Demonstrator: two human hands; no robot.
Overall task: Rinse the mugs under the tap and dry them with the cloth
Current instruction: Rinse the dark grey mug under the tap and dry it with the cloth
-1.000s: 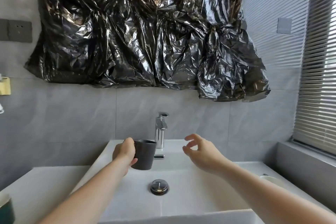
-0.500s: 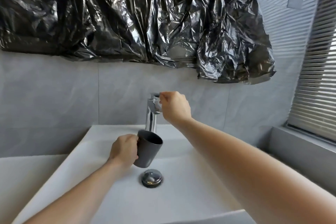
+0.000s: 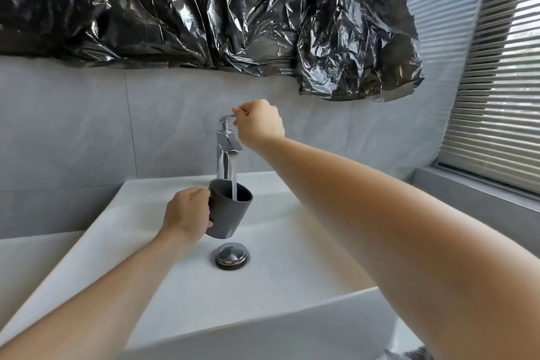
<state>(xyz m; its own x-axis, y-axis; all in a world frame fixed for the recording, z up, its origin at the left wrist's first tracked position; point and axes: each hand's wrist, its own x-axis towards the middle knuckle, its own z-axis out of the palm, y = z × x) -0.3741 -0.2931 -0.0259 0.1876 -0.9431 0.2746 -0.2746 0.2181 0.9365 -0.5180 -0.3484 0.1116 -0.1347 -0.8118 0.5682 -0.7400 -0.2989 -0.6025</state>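
Note:
My left hand (image 3: pixel 187 213) grips a dark grey mug (image 3: pixel 229 210) by its handle side and holds it upright over the white sink (image 3: pixel 292 257), just above the chrome drain plug (image 3: pixel 231 255). A thin stream of water (image 3: pixel 234 177) runs from the chrome tap (image 3: pixel 226 149) into the mug's mouth. My right hand (image 3: pixel 260 123) is raised at the top of the tap and pinches its lifted lever. No cloth and no other mug is in view.
A crumpled black plastic sheet (image 3: pixel 204 9) covers the wall above the tap. Grey tiles (image 3: pixel 87 126) back the basin. A window with slatted blinds (image 3: pixel 496 82) and a grey sill (image 3: pixel 482 190) lie to the right.
My right hand reached the tap and lifted its lever, and water now runs. My left hand has brought the mug under the spout.

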